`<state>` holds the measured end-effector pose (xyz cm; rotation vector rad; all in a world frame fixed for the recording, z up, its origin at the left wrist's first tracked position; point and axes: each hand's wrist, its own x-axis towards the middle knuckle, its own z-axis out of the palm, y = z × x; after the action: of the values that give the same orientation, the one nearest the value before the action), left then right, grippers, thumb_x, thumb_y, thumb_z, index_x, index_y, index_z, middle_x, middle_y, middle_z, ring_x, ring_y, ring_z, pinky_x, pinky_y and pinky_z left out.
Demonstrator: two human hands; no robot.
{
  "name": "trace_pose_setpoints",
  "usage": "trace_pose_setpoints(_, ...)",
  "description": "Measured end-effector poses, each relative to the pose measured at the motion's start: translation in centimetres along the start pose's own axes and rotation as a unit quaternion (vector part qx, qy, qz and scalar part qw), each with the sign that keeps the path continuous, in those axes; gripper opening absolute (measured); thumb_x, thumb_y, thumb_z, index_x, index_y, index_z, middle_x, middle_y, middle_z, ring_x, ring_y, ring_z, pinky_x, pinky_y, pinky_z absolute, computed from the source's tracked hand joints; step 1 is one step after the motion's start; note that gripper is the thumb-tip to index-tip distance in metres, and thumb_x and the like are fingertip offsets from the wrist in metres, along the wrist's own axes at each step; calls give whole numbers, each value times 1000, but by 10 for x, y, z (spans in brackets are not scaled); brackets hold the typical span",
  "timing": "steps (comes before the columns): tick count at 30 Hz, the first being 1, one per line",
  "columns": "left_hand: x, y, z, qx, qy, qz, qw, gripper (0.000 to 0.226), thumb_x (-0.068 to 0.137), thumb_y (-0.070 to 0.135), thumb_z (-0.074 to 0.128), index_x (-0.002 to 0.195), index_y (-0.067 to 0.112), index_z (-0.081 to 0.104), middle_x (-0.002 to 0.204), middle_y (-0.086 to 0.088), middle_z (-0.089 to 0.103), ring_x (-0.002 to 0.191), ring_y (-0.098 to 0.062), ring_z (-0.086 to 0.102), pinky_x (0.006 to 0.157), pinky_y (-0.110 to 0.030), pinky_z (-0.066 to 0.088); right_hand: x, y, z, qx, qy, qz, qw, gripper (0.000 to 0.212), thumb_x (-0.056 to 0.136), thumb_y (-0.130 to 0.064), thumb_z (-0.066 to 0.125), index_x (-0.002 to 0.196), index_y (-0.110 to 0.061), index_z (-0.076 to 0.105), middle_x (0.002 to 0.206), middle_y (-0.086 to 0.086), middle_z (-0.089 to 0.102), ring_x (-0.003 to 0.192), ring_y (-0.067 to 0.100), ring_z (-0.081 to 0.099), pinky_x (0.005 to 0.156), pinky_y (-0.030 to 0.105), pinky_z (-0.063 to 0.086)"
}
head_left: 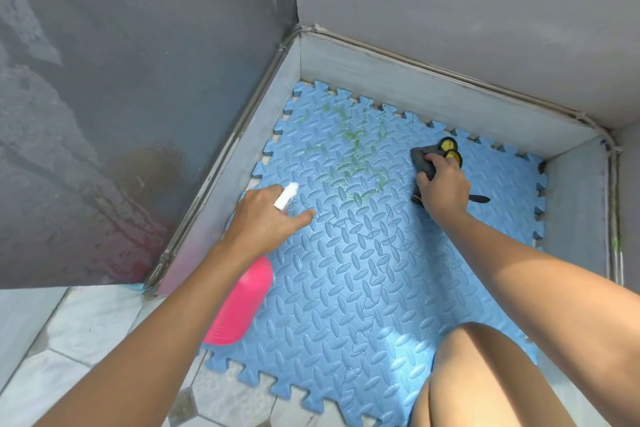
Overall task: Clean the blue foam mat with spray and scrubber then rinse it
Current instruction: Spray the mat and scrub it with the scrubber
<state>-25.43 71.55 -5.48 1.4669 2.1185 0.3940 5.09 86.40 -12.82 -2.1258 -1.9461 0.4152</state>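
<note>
A blue foam mat [374, 263] with puzzle edges lies on the floor in a wall corner. Green smears [356, 146] mark its far part. My left hand [266, 218] is shut on a pink spray bottle [242, 302], whose white nozzle [286, 195] points toward the smears. My right hand [443, 184] presses a dark grey scrubber [429, 158] with yellow and black parts onto the mat, just right of the green marks. Much of the scrubber is hidden under the hand.
Grey walls [450, 3] and a pale skirting [415, 87] enclose the mat on the left, far and right sides. White hexagon floor tiles [86, 340] lie at the lower left. A bare knee [485, 378] rests over the mat's near right part.
</note>
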Motion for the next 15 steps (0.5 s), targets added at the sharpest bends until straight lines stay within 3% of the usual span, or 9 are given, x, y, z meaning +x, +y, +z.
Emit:
trace_pose_setpoints(3,-7,9,6,-17,-26,39,999,57,77,60,76,59,16,45,56,1,52,60,-23,52,56,-32,34,-1,-1,0,6,-4,2,1000,44,92,-24,57,136,-17,56,133,10,55,106,34,59,98,48,41)
trace_pose_setpoints(8,3,11,4,-24,-18,68,997,55,73,67,69,64,17,50,59,3,57,59,-14,55,59,-32,42,-2,0,0,10,-7,-5,1000,45,92,-24,57,137,-17,56,133,10,55,106,33,60,96,47,42)
trace_pose_setpoints(12,12,22,-1,-43,33,35,998,59,71,64,67,57,13,43,51,-2,48,55,-26,50,55,-37,43,-2,1,1,21,0,-14,1000,45,93,-24,56,137,-16,55,133,10,55,105,33,60,96,46,42)
trace_pose_setpoints(15,22,34,-8,-73,68,34,994,54,76,56,76,58,15,46,54,2,51,59,-26,53,59,-33,38,-1,2,3,20,-4,-14,1000,45,93,-24,56,137,-17,55,133,10,54,105,33,59,96,45,40)
